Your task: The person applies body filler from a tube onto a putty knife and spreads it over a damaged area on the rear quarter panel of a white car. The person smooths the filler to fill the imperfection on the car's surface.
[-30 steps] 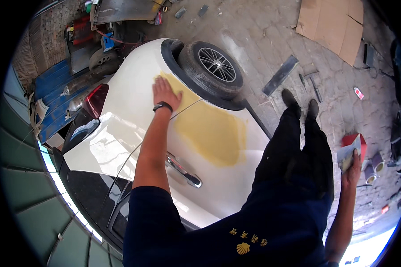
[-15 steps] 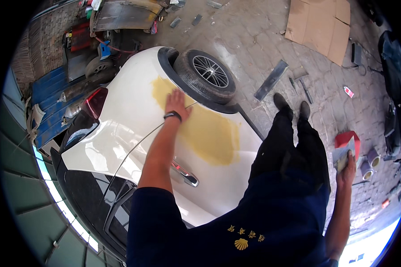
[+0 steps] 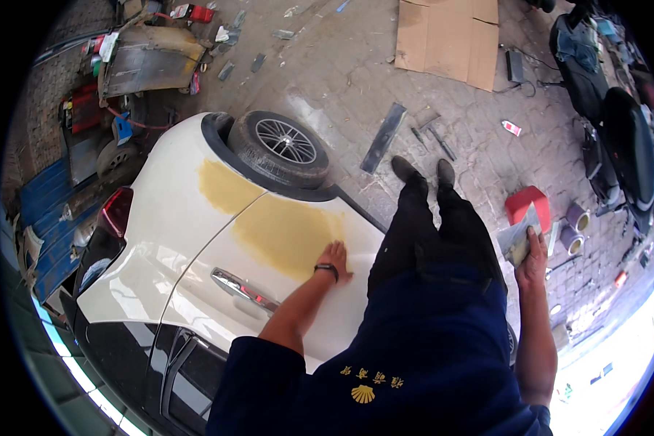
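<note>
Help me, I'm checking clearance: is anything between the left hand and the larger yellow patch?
Nothing visible: the left hand appears to touch the white door at the edge of the larger yellow patch.

We look steeply down through one wide fisheye on the wearer's head: the shirt (image 3: 421,341) sits nearest, at the lower edge, the shoes (image 3: 408,171) farther off, the car (image 3: 160,240) at left, the floor (image 3: 327,65) reaching the top.
</note>
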Motion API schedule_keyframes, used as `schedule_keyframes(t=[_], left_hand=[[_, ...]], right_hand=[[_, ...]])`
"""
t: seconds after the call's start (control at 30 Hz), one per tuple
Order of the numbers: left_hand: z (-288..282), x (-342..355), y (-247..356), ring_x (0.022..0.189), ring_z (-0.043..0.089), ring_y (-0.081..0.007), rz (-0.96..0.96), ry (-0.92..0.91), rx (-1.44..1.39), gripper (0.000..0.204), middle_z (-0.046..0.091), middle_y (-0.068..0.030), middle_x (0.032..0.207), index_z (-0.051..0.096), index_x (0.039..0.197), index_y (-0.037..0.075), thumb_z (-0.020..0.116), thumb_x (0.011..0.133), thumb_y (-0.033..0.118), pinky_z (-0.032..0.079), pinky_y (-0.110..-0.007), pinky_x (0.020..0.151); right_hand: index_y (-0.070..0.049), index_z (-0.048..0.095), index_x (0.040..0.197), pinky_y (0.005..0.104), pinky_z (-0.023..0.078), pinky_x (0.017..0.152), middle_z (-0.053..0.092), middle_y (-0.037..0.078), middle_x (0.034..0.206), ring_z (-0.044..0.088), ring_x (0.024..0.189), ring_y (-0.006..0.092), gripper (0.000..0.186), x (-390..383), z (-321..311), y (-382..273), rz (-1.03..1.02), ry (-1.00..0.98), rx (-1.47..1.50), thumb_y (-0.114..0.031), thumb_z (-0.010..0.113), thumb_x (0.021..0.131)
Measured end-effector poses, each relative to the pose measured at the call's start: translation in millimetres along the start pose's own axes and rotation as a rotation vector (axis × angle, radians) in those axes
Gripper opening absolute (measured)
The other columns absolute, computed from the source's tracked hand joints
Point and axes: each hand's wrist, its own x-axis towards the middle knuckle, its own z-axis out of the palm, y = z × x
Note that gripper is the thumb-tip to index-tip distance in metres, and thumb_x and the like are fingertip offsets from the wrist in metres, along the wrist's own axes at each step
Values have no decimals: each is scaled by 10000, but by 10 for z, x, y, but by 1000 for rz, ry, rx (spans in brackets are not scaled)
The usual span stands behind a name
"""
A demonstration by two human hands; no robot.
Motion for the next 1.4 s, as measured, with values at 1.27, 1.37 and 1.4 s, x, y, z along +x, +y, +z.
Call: schedule_keyframes(t=[1.27, 1.37, 1.4], left_hand=[[-294, 88, 286, 1162, 690, -267, -107, 258, -1299, 659, 746, -209, 1090, 652, 1335, -34, 587, 1020, 542, 517, -388, 1010], [-1185, -34, 599, 1173, 675, -232, -98, 1006, -1598, 531, 720, -143, 1180, 605, 1396, -10, 576, 1073, 410, 518, -358, 1015], [-1554, -156, 810, 1184, 672, -239, 26, 1061, -1783, 528, 710, -137, 1230, 584, 1425, -1, 572, 1079, 398, 515, -366, 1027]], right_hand=[[-22, 613, 1302, 374, 522, 1015, 675, 89, 1222, 649, 1124, 207, 323, 368, -620, -431, -26, -95, 120, -204, 671, 1042], [-18, 622, 1292, 366, 500, 1045, 675, 98, 1233, 644, 1134, 211, 324, 554, -544, -766, 13, -172, 223, -221, 676, 1045], [-17, 623, 1291, 366, 499, 1047, 676, 101, 1236, 645, 1136, 213, 325, 615, -542, -879, 26, -196, 251, -224, 677, 1046]])
